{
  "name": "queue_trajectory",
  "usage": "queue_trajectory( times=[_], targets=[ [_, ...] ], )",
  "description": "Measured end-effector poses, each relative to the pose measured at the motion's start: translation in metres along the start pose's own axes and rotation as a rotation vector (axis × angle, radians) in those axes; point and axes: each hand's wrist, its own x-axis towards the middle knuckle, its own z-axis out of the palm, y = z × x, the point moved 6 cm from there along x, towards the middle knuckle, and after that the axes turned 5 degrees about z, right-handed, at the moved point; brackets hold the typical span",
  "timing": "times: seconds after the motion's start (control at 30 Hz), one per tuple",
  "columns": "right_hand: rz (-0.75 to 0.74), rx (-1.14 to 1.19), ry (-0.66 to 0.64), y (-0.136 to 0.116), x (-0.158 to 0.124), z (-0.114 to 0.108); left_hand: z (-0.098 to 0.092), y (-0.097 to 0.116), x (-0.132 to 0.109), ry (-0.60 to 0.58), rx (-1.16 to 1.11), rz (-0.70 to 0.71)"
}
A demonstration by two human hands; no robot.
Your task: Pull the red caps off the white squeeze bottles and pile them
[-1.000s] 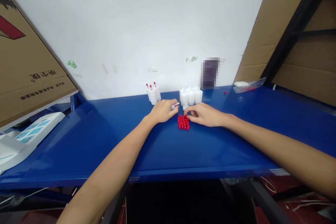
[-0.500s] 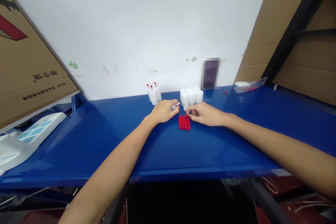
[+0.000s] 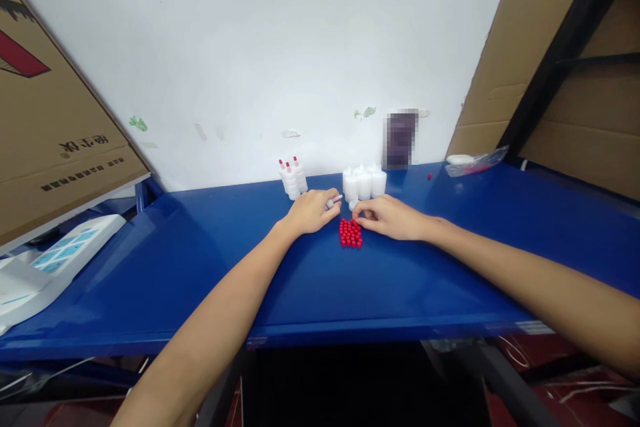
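My left hand (image 3: 311, 211) is closed around a white squeeze bottle; its pale nozzle (image 3: 334, 201) sticks out to the right, and the palm hides the body. My right hand (image 3: 387, 217) has thumb and forefinger drawn together at the far right edge of a block of small red caps (image 3: 351, 235); whether a cap is between the fingertips is hidden. Just beyond those fingertips is a small white round piece (image 3: 353, 204). White bottles (image 3: 364, 185) stand in a tight group behind my right hand. Behind my left hand stand a few white bottles (image 3: 294, 181) with red-tipped nozzles.
A blue table (image 3: 320, 293) runs up to a white wall. One loose red cap (image 3: 429, 176) and a clear plastic bag (image 3: 477, 164) lie at the back right. At left are a white device with blue keys (image 3: 65, 250) and a large cardboard box (image 3: 55, 120).
My right fingertips have shifted very slightly left at the edge of the red caps. My left hand keeps its hold on the squeeze bottle, nearly still.
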Motion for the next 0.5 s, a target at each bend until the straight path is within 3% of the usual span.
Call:
queue_trajectory(
  times=[0.37, 0.5],
  targets=[
    [0.020, 0.002, 0.009, 0.0026, 0.0013, 0.0010, -0.0016, 0.0014, -0.0003, -0.001, -0.005, 0.010],
    [-0.012, 0.059, 0.084, -0.0003, -0.0008, -0.0050, -0.0064, 0.0027, -0.0011, 0.022, -0.008, 0.032]
  ],
)
